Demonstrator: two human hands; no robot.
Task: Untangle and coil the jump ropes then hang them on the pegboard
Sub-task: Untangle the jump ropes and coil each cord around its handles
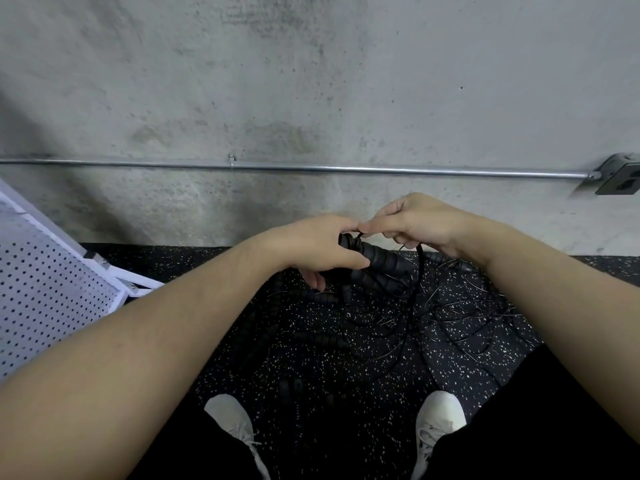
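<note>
My left hand [320, 245] grips a black ribbed jump rope handle [377, 254], held slanting in front of me. My right hand [412, 220] pinches the thin black cord [420, 258] at the handle's top end, fingertips close to my left thumb. Below the hands a tangle of black jump ropes [398, 317] lies on the speckled floor, with several more ribbed handles [322, 339] and thin cords mixed together. The white pegboard [41, 289] leans at the left edge.
A grey concrete wall [311, 81] rises just ahead, with a metal conduit pipe [346, 169] running across it to a junction box [620, 176] at the right. My two white shoes [232, 419] [440, 415] stand on the black speckled rubber floor [467, 358].
</note>
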